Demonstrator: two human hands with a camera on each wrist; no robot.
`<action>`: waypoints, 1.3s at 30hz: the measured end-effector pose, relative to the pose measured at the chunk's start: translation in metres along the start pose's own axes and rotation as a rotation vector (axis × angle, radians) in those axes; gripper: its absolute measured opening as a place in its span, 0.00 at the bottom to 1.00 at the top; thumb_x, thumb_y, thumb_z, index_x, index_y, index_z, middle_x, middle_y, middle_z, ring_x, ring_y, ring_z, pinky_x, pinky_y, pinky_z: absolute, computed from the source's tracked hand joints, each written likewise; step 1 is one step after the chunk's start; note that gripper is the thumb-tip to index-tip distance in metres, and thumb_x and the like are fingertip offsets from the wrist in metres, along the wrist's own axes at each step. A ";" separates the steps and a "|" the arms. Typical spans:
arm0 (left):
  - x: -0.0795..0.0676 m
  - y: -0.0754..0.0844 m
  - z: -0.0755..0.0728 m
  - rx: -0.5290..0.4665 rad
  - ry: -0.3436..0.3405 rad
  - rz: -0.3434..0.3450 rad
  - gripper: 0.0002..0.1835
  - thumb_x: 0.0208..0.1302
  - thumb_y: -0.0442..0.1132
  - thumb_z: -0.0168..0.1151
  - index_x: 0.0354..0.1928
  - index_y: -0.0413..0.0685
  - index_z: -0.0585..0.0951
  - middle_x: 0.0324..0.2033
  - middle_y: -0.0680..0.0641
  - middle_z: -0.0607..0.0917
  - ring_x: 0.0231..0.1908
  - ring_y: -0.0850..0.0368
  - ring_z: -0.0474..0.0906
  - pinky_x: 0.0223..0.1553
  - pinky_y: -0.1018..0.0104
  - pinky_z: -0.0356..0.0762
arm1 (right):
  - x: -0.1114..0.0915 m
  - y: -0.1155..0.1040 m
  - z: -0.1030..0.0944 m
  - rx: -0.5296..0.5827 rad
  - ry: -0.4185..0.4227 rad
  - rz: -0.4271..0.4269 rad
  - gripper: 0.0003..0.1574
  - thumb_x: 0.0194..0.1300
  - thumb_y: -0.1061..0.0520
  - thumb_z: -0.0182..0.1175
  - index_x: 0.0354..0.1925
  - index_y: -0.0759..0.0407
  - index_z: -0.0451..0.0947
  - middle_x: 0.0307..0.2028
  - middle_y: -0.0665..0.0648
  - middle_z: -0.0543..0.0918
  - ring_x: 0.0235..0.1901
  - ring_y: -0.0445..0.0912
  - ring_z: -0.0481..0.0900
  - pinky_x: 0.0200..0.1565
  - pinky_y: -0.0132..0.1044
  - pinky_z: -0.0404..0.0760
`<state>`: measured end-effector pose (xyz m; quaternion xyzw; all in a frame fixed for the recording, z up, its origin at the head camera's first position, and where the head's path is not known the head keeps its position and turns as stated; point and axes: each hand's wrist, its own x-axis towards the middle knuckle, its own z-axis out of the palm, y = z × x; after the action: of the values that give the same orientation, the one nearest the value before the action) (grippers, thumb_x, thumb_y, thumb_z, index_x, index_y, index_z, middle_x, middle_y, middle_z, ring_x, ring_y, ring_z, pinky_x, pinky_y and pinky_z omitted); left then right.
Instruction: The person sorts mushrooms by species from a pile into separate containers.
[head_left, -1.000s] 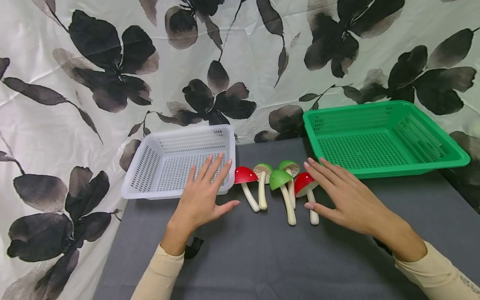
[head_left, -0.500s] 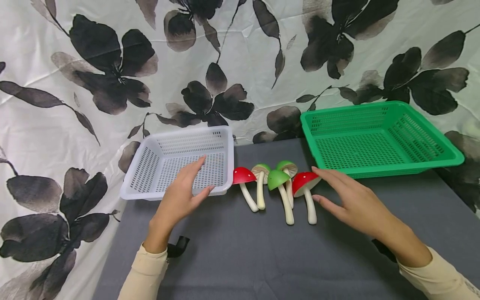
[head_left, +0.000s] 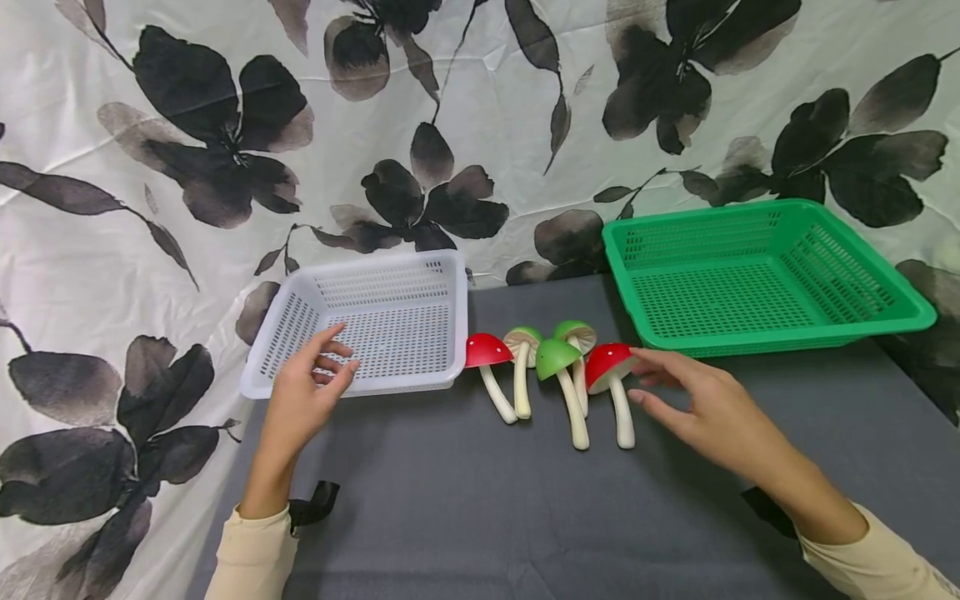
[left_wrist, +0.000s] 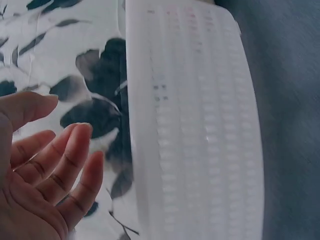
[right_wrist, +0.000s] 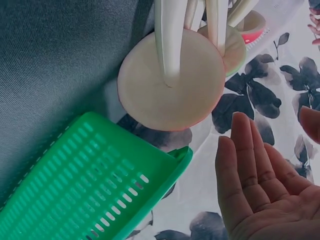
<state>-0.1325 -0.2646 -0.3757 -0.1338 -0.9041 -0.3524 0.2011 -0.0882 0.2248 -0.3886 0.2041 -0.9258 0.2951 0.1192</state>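
Observation:
Toy mushrooms with white stems lie in a cluster on the grey cloth. A red-capped mushroom (head_left: 611,367) is at its right end and another red mushroom (head_left: 488,352) at its left. Between them are several with green caps, the front green mushroom (head_left: 558,358) among them. My right hand (head_left: 708,408) is beside the right red cap, fingertips right at its edge, fingers loosely bent and nothing held. In the right wrist view that red-rimmed cap (right_wrist: 145,100) shows its pale underside. My left hand (head_left: 300,400), fingers loosely curled and holding nothing, overlaps the front of the white basket (head_left: 405,385).
The green basket (head_left: 787,340) stands at the back right, behind the right hand. The white basket's slotted side (left_wrist: 200,150) fills much of the left wrist view. A floral curtain (head_left: 480,100) hangs behind the grey-covered table (head_left: 480,517). A black strap (head_left: 318,502) is at the left wrist.
My left hand has moved left, away from the mushrooms, and its spread fingers have curled loosely. My right hand has drawn slightly right, uncovering more of the red cap. The mushrooms stay put.

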 end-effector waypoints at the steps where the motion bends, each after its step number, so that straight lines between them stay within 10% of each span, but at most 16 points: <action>1: -0.003 -0.003 -0.003 -0.022 0.017 -0.035 0.29 0.64 0.32 0.70 0.67 0.49 0.76 0.41 0.46 0.86 0.33 0.62 0.82 0.32 0.76 0.79 | 0.000 0.000 0.000 0.000 -0.005 0.011 0.37 0.65 0.54 0.71 0.69 0.55 0.72 0.51 0.50 0.85 0.45 0.46 0.87 0.46 0.50 0.83; 12: -0.038 -0.020 -0.022 -0.448 0.155 -0.510 0.19 0.69 0.33 0.66 0.59 0.42 0.79 0.30 0.53 0.88 0.23 0.57 0.84 0.29 0.71 0.83 | -0.004 0.000 0.004 0.016 -0.041 0.076 0.34 0.68 0.48 0.68 0.68 0.55 0.73 0.50 0.50 0.86 0.43 0.45 0.88 0.46 0.53 0.85; 19: -0.055 -0.027 -0.021 -0.516 0.227 -0.688 0.24 0.70 0.37 0.66 0.66 0.44 0.75 0.28 0.53 0.89 0.22 0.57 0.86 0.29 0.68 0.85 | -0.006 0.003 0.005 0.024 -0.075 0.112 0.36 0.68 0.49 0.69 0.70 0.54 0.72 0.50 0.51 0.87 0.43 0.45 0.88 0.45 0.54 0.83; 29: -0.067 -0.028 0.004 -0.328 0.398 -0.679 0.42 0.68 0.40 0.68 0.79 0.57 0.58 0.29 0.57 0.90 0.23 0.59 0.86 0.26 0.71 0.83 | -0.007 0.009 0.009 0.028 -0.117 0.160 0.36 0.67 0.51 0.69 0.69 0.56 0.72 0.50 0.53 0.87 0.43 0.47 0.89 0.43 0.53 0.83; 39: -0.060 -0.025 0.027 -0.573 0.549 -0.700 0.43 0.67 0.38 0.69 0.79 0.51 0.58 0.30 0.52 0.90 0.24 0.57 0.88 0.23 0.65 0.85 | -0.008 0.013 0.016 0.027 -0.126 0.205 0.35 0.69 0.48 0.67 0.69 0.56 0.72 0.49 0.54 0.87 0.43 0.49 0.89 0.41 0.52 0.83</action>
<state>-0.0962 -0.2699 -0.4362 0.2238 -0.6761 -0.6536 0.2562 -0.0887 0.2278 -0.4103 0.1282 -0.9434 0.3046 0.0273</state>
